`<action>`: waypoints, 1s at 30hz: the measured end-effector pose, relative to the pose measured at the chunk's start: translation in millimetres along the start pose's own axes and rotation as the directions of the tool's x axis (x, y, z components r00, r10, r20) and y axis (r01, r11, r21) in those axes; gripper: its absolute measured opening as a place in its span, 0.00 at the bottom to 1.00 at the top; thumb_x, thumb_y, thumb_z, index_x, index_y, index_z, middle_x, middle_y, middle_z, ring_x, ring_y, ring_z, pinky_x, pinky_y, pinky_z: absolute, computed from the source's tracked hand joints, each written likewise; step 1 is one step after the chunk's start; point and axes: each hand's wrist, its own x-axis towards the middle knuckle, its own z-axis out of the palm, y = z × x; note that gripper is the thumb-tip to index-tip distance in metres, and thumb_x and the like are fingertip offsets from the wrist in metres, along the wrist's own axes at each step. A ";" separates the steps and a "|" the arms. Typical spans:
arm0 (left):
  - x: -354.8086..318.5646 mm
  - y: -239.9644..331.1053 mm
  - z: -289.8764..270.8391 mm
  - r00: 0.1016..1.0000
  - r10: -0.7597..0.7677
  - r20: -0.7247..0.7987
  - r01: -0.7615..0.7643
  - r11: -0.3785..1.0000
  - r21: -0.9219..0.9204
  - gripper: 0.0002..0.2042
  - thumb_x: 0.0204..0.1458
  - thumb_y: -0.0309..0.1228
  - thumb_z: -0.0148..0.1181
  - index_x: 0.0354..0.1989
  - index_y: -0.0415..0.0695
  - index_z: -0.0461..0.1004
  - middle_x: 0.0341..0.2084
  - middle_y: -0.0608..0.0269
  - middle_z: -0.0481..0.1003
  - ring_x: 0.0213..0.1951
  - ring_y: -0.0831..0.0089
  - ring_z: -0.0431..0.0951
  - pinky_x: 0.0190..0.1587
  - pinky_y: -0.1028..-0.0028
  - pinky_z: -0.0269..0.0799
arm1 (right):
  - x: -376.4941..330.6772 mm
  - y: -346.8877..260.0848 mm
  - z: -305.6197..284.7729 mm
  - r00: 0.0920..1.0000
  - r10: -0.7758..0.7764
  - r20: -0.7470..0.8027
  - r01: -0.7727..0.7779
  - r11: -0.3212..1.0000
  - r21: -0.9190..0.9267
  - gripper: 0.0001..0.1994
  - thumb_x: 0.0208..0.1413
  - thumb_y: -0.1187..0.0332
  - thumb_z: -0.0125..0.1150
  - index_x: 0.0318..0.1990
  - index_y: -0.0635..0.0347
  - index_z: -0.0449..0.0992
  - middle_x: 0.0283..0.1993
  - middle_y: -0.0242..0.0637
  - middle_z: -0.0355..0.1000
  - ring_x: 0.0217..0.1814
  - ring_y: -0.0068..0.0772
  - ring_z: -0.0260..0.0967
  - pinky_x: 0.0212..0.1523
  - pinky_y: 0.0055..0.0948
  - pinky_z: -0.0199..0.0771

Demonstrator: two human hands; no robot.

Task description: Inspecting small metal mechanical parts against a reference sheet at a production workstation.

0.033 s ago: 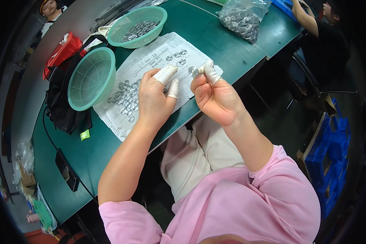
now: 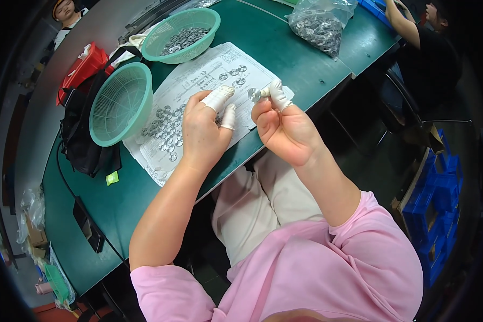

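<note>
A small shiny round metal disc [image 2: 254, 95] is pinched between the thumb and finger of my right hand [image 2: 287, 126], raised near the right edge of the paper sheet. White finger cots cover some fingertips on both hands. My left hand [image 2: 206, 126] hovers over or rests on the sheet, its thumb and fingers apart, with no object visible in it. Many similar metal discs [image 2: 169, 129] lie on the printed paper sheet [image 2: 209, 61] to the left of that hand. A smaller group of discs [image 2: 239, 82] lies farther up, between both hands.
A green basket [image 2: 212, 45] of metal parts stands at the back; another green basket [image 2: 149, 99] leans at the left by a black bag [image 2: 83, 134]. Beyond are a red bin [image 2: 91, 67] and a clear bag of parts [image 2: 319, 27]. A co-worker [image 2: 429, 59] sits at right.
</note>
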 end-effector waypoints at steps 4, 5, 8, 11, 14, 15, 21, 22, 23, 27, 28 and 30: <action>-0.2 -0.1 -0.2 1.000 -0.007 0.002 0.007 1.000 -0.001 0.14 0.45 0.25 0.61 0.44 0.43 0.77 0.37 0.51 0.76 0.45 0.59 0.73 0.44 0.68 0.72 | -0.6 1.4 1.2 1.000 0.001 -0.022 -0.001 1.000 0.002 0.09 0.59 0.65 0.55 0.38 0.63 0.70 0.34 0.33 0.67 0.35 0.22 0.65 0.29 0.14 0.73; -0.2 0.0 0.2 1.000 -0.007 0.002 0.007 1.000 -0.001 0.14 0.45 0.25 0.61 0.44 0.43 0.77 0.37 0.51 0.76 0.45 0.59 0.73 0.44 0.68 0.72 | -0.9 1.5 1.8 1.000 0.002 -0.022 -0.002 1.000 0.002 0.09 0.59 0.65 0.55 0.38 0.63 0.70 0.34 0.33 0.67 0.35 0.22 0.65 0.29 0.14 0.73; 0.5 0.8 2.5 0.998 0.022 -0.062 -0.025 0.998 -0.051 0.13 0.42 0.22 0.60 0.39 0.41 0.78 0.31 0.56 0.78 0.43 0.53 0.73 0.47 0.63 0.68 | -1.9 1.0 3.5 0.999 -0.004 -0.039 0.004 1.000 0.007 0.09 0.59 0.65 0.55 0.37 0.63 0.70 0.34 0.33 0.67 0.35 0.22 0.65 0.29 0.14 0.73; 0.2 1.1 0.4 1.000 0.010 -0.020 -0.010 1.000 -0.013 0.14 0.44 0.24 0.60 0.42 0.42 0.78 0.35 0.52 0.77 0.44 0.56 0.73 0.44 0.66 0.71 | -2.4 -0.7 4.0 1.000 -0.004 -0.030 0.005 1.000 0.020 0.10 0.59 0.65 0.55 0.37 0.64 0.70 0.34 0.33 0.67 0.36 0.22 0.65 0.28 0.13 0.73; 0.1 0.4 -0.1 1.000 0.013 -0.002 -0.013 1.000 0.014 0.14 0.45 0.25 0.61 0.42 0.43 0.78 0.37 0.52 0.76 0.45 0.58 0.73 0.43 0.68 0.72 | -3.4 -2.1 6.0 1.000 0.012 -0.028 -0.010 0.999 0.053 0.09 0.59 0.66 0.54 0.38 0.64 0.70 0.34 0.33 0.67 0.36 0.22 0.65 0.28 0.13 0.73; 0.1 0.0 0.5 1.000 0.025 -0.002 -0.025 1.000 0.019 0.13 0.45 0.25 0.61 0.42 0.43 0.78 0.37 0.52 0.77 0.45 0.58 0.73 0.43 0.67 0.72 | -4.0 -2.7 6.9 0.999 0.025 -0.031 -0.023 0.996 0.081 0.08 0.60 0.67 0.53 0.38 0.65 0.70 0.34 0.33 0.67 0.35 0.21 0.65 0.28 0.14 0.73; -1.2 0.0 3.1 0.998 0.012 -0.058 -0.014 0.999 -0.042 0.12 0.42 0.24 0.61 0.38 0.43 0.78 0.35 0.57 0.78 0.44 0.55 0.72 0.48 0.63 0.67 | -6.5 -3.9 5.4 0.985 0.161 0.053 -0.169 0.962 0.215 0.10 0.60 0.66 0.53 0.40 0.65 0.67 0.35 0.34 0.67 0.33 0.21 0.62 0.27 0.14 0.70; -1.3 -0.4 3.4 0.998 0.010 -0.055 -0.013 0.999 -0.046 0.12 0.42 0.24 0.61 0.38 0.43 0.78 0.35 0.57 0.78 0.44 0.55 0.72 0.48 0.63 0.67 | -7.7 -2.9 6.1 0.982 0.170 0.085 -0.184 0.958 0.219 0.08 0.60 0.69 0.51 0.40 0.66 0.68 0.33 0.33 0.65 0.32 0.21 0.62 0.27 0.14 0.69; -1.4 -0.7 3.7 0.999 0.009 -0.053 -0.012 0.999 -0.050 0.12 0.42 0.24 0.61 0.38 0.43 0.78 0.35 0.57 0.78 0.44 0.56 0.72 0.48 0.63 0.67 | -9.0 -1.9 6.8 0.977 0.177 0.116 -0.200 0.954 0.223 0.07 0.59 0.72 0.49 0.40 0.66 0.69 0.32 0.32 0.64 0.31 0.21 0.61 0.26 0.15 0.68; -2.4 -2.6 5.0 0.998 0.023 -0.063 -0.026 0.999 -0.047 0.12 0.42 0.24 0.61 0.38 0.43 0.78 0.35 0.58 0.78 0.44 0.56 0.72 0.48 0.62 0.67 | -10.9 0.9 8.3 0.968 0.185 0.168 -0.209 0.968 0.136 0.09 0.61 0.67 0.50 0.38 0.65 0.70 0.30 0.31 0.65 0.30 0.20 0.59 0.25 0.14 0.65; -2.5 -2.8 5.0 0.997 0.032 -0.065 -0.034 0.999 -0.041 0.12 0.42 0.24 0.61 0.38 0.43 0.78 0.35 0.58 0.78 0.44 0.56 0.72 0.48 0.62 0.67 | -11.0 1.6 8.5 0.966 0.185 0.180 -0.205 0.974 0.095 0.12 0.61 0.63 0.51 0.38 0.64 0.71 0.30 0.31 0.66 0.30 0.20 0.59 0.25 0.13 0.64; -2.7 -2.5 4.4 0.997 0.034 -0.074 -0.037 0.998 -0.042 0.12 0.42 0.24 0.61 0.38 0.43 0.78 0.34 0.58 0.78 0.44 0.56 0.72 0.48 0.62 0.67 | -11.7 3.8 8.8 0.966 0.173 0.193 -0.184 0.982 0.039 0.11 0.61 0.62 0.51 0.38 0.63 0.71 0.29 0.31 0.66 0.30 0.20 0.58 0.25 0.13 0.63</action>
